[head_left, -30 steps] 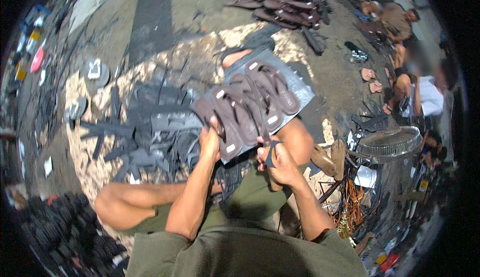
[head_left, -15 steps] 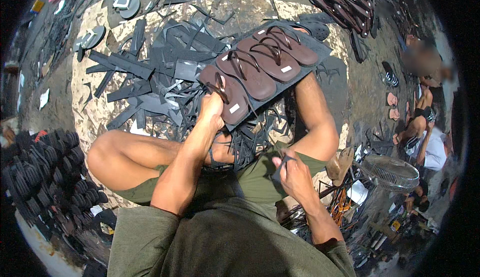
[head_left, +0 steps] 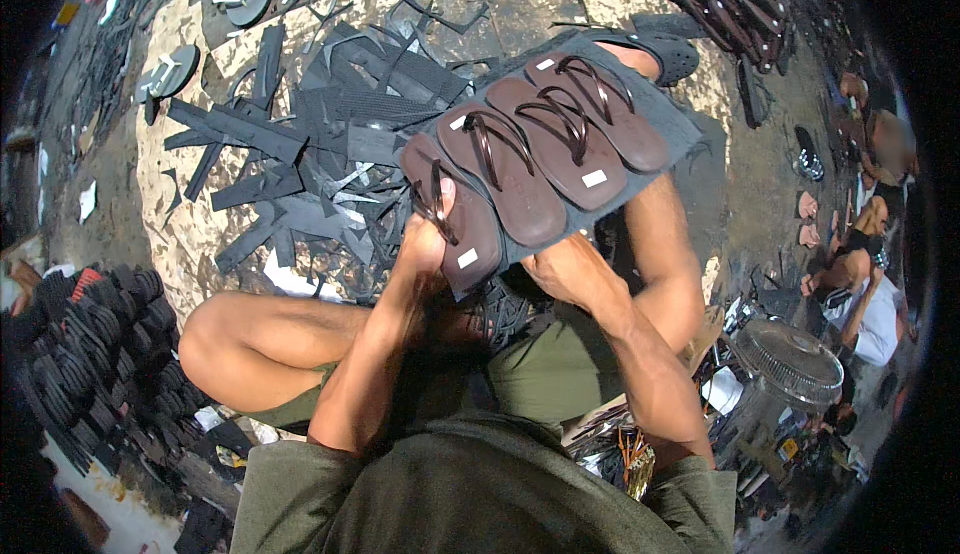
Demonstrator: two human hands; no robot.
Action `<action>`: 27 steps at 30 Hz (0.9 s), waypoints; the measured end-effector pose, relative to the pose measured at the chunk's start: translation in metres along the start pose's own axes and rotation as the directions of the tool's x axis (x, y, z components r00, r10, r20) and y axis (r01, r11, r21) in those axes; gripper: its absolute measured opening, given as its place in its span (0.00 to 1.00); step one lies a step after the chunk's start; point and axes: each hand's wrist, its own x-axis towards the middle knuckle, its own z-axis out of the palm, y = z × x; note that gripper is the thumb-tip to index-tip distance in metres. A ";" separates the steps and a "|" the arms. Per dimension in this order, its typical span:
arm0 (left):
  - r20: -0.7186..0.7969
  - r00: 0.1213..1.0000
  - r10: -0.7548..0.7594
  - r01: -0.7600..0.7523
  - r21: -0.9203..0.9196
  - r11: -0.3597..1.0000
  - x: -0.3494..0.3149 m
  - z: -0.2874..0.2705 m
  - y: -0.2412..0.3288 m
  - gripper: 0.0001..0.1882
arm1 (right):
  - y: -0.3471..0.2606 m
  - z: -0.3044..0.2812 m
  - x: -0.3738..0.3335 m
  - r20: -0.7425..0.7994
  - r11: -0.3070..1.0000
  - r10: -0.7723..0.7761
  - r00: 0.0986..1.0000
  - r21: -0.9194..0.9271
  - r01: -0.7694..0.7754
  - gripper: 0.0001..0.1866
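Note:
Four brown flip-flops with shiny dark straps and small white labels lie side by side on a dark rubber sheet, tilted above my legs. My left hand is closed on the leftmost flip-flop, its thumb on top by the strap and its other fingers hidden. Beneath the sheet's near edge is my right hand; its fingertips are out of sight, and I cannot see whether it holds anything. To the right lie the second flip-flop, the third and the last.
Black rubber offcuts cover the worn mat ahead. Stacks of dark soles stand at left, and more brown flip-flops are heaped at far right. A fan stands right of my knee; another person sits beyond it.
My right hand has moved up from my lap to beneath the sheet's near edge. The dark piece it held is now out of sight. The view has shifted slightly.

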 end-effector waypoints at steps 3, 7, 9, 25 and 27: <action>-0.041 0.999 -0.030 0.035 0.129 0.991 -0.012 0.000 0.010 0.26 | 0.011 -0.009 0.022 0.302 0.977 0.063 0.951 0.177 -0.121 0.19; 0.064 0.991 -0.116 0.123 -0.113 0.986 -0.010 -0.010 0.013 0.22 | 0.030 0.012 0.049 0.215 0.981 -0.015 0.977 0.192 -0.027 0.16; 0.054 0.992 -0.117 0.125 -0.176 0.976 -0.006 -0.017 0.014 0.20 | 0.036 0.027 0.064 0.126 0.982 -0.033 0.991 0.188 0.009 0.15; 0.159 0.908 0.387 -0.408 0.129 0.904 -0.186 -0.038 0.070 0.29 | -0.110 0.062 0.082 0.227 0.120 0.152 0.962 0.962 -0.246 0.21; 0.157 0.871 0.466 -0.491 0.227 0.841 -0.205 -0.046 0.062 0.28 | -0.138 0.015 0.063 0.201 0.189 0.111 0.973 0.957 -0.219 0.21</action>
